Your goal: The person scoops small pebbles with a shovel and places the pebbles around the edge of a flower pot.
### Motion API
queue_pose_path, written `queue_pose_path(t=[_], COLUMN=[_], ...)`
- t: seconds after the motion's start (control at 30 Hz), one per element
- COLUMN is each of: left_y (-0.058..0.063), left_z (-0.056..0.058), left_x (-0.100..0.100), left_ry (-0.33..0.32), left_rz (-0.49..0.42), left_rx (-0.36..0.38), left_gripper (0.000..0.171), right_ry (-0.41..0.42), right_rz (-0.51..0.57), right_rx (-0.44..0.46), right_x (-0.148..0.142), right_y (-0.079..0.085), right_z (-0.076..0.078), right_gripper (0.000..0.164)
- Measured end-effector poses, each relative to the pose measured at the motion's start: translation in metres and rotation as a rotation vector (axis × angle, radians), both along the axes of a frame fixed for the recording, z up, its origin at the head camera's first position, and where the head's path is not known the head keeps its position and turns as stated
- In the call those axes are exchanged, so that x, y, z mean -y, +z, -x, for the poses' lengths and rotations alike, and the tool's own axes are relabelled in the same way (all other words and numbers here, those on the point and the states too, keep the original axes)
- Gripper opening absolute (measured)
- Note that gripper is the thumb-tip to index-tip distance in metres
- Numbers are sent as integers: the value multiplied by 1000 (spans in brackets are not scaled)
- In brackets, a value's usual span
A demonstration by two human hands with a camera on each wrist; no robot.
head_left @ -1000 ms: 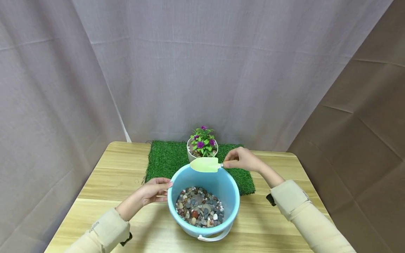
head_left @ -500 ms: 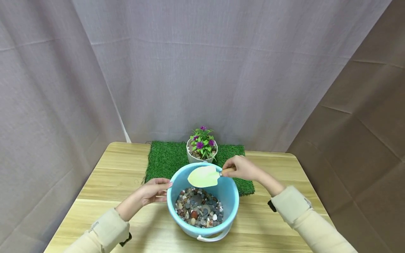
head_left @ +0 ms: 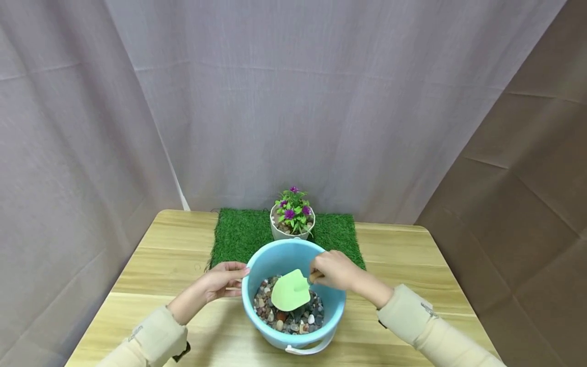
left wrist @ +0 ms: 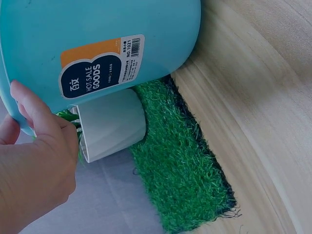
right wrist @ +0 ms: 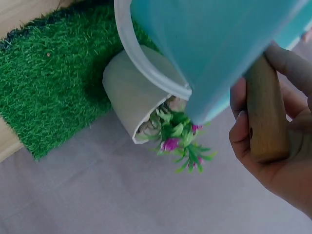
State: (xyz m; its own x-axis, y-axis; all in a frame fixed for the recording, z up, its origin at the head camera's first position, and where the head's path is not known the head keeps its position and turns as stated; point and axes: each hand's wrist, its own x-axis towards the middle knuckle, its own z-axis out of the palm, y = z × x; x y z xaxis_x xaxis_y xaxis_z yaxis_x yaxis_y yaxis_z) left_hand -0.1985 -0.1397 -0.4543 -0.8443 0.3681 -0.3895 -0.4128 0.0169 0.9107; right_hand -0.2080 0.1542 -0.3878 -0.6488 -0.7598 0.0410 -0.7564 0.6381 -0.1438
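From my seat I see the bucket (head_left: 293,257) as light blue on the head feed, deepening to turquoise on the wrist ones, with a white bail (head_left: 312,351). Its sticker (left wrist: 100,66) combines orange, navy and white, plus a black-barred code. The trowel blade (head_left: 289,294) is pale lime; its grip (right wrist: 267,114) is brown wood. I get pebbles (head_left: 295,326) mottled grey, tan, white and rust-red. Beyond, vivid green turf (head_left: 240,244), an off-white pot (left wrist: 114,127), purple flowers (head_left: 289,214) among green leaves. The bench (head_left: 176,250) is honey-yellow with streaked grain, the sleeves (head_left: 160,334) cream, the curtain (head_left: 298,112) plain mauve-grey, the right-hand cloth (head_left: 527,214) brown.
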Motion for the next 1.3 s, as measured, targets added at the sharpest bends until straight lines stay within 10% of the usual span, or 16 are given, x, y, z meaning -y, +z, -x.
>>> queue_pose_path(t=[0.73, 1.03, 1.3], left_y=[-2, -2, 1], left_z=[-3, -3, -1], left_x=[1, 1, 0], left_ry=[-23, -21, 2], left_rz=[-26, -18, -7], left_rx=[-5, -3, 4], left_gripper=[38, 43, 47], right_ry=[32, 17, -28], right_rz=[-14, -119, -17], right_rx=[-152, -288, -118], right_x=[12, 25, 26], right_y=[-15, -29, -43], right_z=[-11, -16, -6], right_gripper=[51, 29, 25])
